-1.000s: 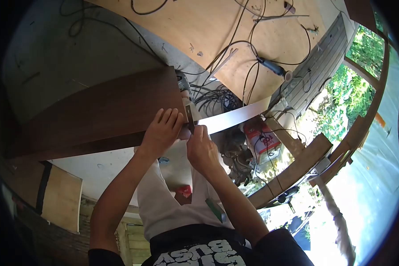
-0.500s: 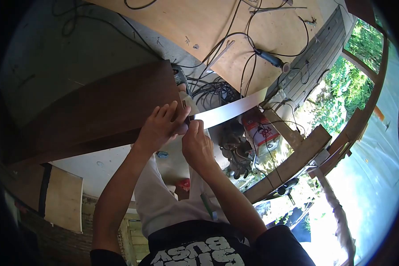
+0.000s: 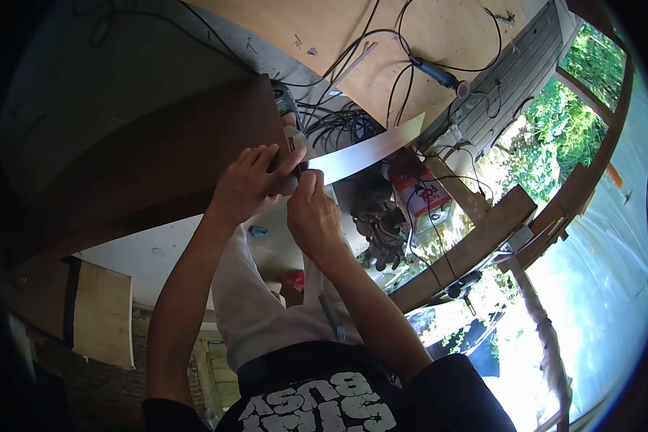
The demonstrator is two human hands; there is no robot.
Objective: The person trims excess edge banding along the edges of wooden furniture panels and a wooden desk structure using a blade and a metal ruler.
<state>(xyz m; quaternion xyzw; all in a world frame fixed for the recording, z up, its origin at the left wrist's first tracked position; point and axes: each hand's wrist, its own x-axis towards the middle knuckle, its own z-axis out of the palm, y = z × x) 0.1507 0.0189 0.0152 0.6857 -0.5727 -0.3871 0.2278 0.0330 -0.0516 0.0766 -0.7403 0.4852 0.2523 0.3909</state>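
Note:
A long dark brown wooden panel [image 3: 194, 144] extends from the left to its end near the middle of the view. My left hand [image 3: 241, 187] grips the near corner of that end, fingers over the panel and thumb stretched along the end edge. Close beside it, my right hand [image 3: 315, 219] is closed in a pinch on a thin, bendy strip [image 3: 367, 157]. The strip shines whitish and sweeps out to the upper right from the panel's end. Where strip and panel meet is partly hidden by my fingers.
A plywood sheet [image 3: 309, 29] lies beyond, with a corded dark power tool [image 3: 439, 78] on it. Black cables [image 3: 338, 126] coil below. A red and white can [image 3: 423, 191] stands at right near a wooden beam [image 3: 475, 248]. Someone's foot [image 3: 288, 119] shows behind the panel's end.
The panel, hands and strip sit a little higher in the view, as do the surroundings. Both hands keep nearly the same hold at the panel's end.

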